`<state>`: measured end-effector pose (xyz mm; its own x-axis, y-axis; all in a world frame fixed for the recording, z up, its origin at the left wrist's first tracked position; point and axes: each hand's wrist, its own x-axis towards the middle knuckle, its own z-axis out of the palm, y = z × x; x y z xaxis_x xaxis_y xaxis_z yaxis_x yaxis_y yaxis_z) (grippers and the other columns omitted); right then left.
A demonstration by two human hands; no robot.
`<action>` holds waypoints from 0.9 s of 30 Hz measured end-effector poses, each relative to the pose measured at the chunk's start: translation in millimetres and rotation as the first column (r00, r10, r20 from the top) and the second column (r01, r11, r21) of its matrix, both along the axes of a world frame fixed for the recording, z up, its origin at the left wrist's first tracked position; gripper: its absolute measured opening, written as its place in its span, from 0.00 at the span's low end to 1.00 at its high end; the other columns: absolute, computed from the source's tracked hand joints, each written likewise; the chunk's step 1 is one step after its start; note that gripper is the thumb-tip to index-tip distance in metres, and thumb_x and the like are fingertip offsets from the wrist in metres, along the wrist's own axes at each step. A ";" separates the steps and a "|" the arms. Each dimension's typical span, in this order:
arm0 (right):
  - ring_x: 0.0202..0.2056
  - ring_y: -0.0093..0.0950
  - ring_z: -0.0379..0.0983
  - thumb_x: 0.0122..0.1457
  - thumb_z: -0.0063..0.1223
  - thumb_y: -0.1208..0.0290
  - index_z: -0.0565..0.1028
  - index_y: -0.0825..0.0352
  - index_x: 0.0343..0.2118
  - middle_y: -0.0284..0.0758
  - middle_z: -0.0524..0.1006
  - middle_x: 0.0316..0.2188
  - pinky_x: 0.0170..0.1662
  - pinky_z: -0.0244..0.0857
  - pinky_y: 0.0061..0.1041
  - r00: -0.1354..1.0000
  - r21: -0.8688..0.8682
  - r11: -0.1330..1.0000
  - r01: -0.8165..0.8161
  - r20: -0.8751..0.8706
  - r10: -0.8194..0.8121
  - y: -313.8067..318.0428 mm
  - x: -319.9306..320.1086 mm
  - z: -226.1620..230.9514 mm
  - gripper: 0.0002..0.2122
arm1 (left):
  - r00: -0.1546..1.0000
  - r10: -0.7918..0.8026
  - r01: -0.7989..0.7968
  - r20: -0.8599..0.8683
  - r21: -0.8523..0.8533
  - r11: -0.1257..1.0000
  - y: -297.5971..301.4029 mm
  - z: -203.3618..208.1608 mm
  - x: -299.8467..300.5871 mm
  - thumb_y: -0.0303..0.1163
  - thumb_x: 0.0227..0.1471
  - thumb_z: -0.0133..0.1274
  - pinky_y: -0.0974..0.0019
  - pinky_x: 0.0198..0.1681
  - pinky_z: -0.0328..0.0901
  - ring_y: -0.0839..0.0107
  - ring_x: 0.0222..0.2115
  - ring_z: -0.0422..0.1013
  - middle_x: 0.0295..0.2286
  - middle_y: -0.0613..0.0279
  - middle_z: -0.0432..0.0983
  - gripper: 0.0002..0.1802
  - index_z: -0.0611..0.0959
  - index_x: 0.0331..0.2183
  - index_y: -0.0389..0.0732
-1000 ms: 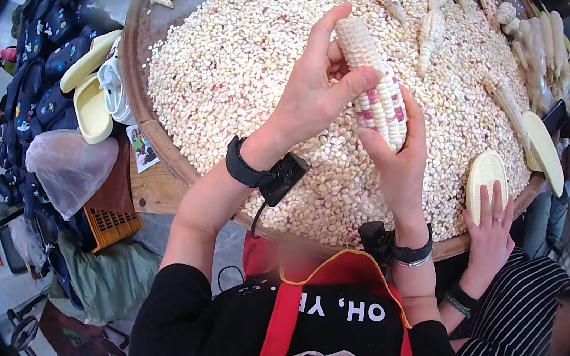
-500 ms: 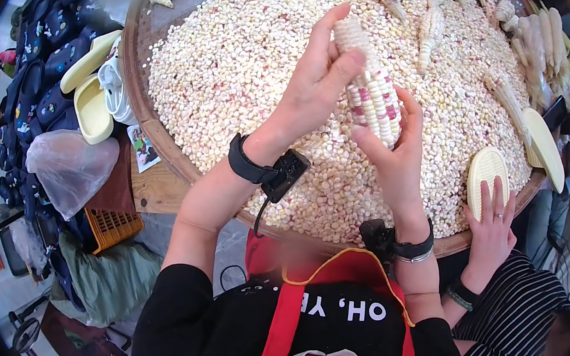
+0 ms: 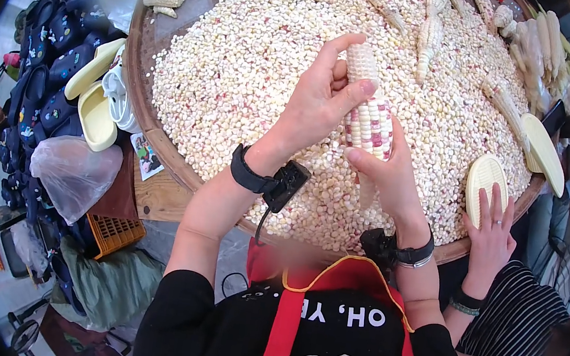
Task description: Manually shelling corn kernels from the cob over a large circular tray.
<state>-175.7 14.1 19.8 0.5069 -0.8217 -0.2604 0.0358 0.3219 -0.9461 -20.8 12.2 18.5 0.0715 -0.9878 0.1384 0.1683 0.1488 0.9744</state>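
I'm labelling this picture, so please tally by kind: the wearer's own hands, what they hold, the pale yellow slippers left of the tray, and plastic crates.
Wearer's hands, left hand and right hand: 2
Held corn cob: 1
Pale yellow slippers left of the tray: 2
Orange crate: 1
Total: 6

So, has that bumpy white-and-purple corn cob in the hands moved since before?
Yes. Judged against the round brown-rimmed tray, the cob has moved toward the tray's near side.
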 end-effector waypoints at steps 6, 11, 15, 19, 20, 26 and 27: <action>0.35 0.16 0.67 0.47 0.58 0.76 0.59 0.69 0.48 0.32 0.69 0.36 0.37 0.63 0.16 0.982 0.151 0.988 0.030 0.181 -0.058 -1.4 1.3 -3.8 0.26 | 0.999 -0.008 0.006 -0.037 -0.055 0.998 0.2 4.2 -3.2 0.27 0.50 0.50 0.73 0.36 0.64 0.76 0.31 0.68 0.31 0.59 0.70 0.31 0.54 0.52 0.38; 0.36 0.17 0.67 0.47 0.58 0.75 0.58 0.70 0.49 0.32 0.70 0.37 0.38 0.63 0.16 0.993 -0.027 0.998 0.052 0.105 -0.049 -2.1 1.8 -15.1 0.27 | 0.993 0.047 -0.037 0.105 -0.092 0.995 2.8 2.6 -2.1 0.30 0.51 0.50 0.73 0.35 0.64 0.76 0.30 0.68 0.31 0.58 0.71 0.30 0.55 0.51 0.38; 0.38 0.18 0.67 0.47 0.58 0.75 0.57 0.71 0.50 0.33 0.69 0.38 0.40 0.63 0.17 0.999 -0.051 0.998 0.022 -0.027 -0.023 0.8 1.8 -8.9 0.29 | 0.995 0.063 -0.060 0.073 -0.051 0.997 2.2 3.5 0.1 0.30 0.51 0.50 0.73 0.33 0.64 0.78 0.30 0.68 0.30 0.58 0.71 0.29 0.56 0.51 0.38; 0.39 0.20 0.67 0.47 0.58 0.75 0.54 0.71 0.51 0.35 0.68 0.40 0.41 0.63 0.19 0.997 -0.080 0.994 0.072 0.031 -0.070 0.7 0.9 -8.4 0.30 | 0.999 0.011 -0.007 0.039 -0.090 0.996 -1.5 -2.6 6.2 0.29 0.51 0.49 0.74 0.33 0.64 0.79 0.30 0.68 0.30 0.59 0.71 0.30 0.55 0.53 0.39; 0.40 0.20 0.66 0.47 0.58 0.75 0.54 0.71 0.52 0.35 0.68 0.40 0.42 0.63 0.19 0.996 -0.112 0.989 0.092 0.030 -0.089 0.2 0.1 -8.5 0.31 | 0.998 -0.015 0.022 0.066 -0.118 0.993 -3.2 -4.5 8.0 0.28 0.51 0.48 0.74 0.33 0.64 0.78 0.31 0.68 0.31 0.59 0.71 0.31 0.54 0.53 0.39; 0.41 0.20 0.65 0.48 0.58 0.74 0.54 0.71 0.52 0.36 0.67 0.41 0.44 0.62 0.19 0.992 -0.111 0.987 0.118 0.046 -0.113 -3.6 1.5 -13.1 0.30 | 1.000 0.026 -0.025 0.009 -0.135 0.991 1.5 3.6 -4.5 0.24 0.52 0.45 0.73 0.37 0.64 0.76 0.33 0.68 0.35 0.55 0.70 0.31 0.53 0.55 0.41; 0.41 0.20 0.65 0.48 0.58 0.74 0.54 0.71 0.52 0.36 0.67 0.41 0.44 0.62 0.19 0.993 -0.114 0.987 0.117 0.046 -0.112 -4.0 0.6 -11.5 0.30 | 1.000 0.027 -0.026 0.008 -0.137 0.990 1.1 3.9 -3.2 0.24 0.52 0.45 0.73 0.37 0.64 0.76 0.33 0.68 0.35 0.55 0.70 0.31 0.53 0.55 0.41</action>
<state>-175.1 10.1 8.3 0.4155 -0.8985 -0.1419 0.1038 0.2018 -0.9739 -24.1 13.2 22.3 0.0951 -0.9572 0.2733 0.1526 0.2853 0.9462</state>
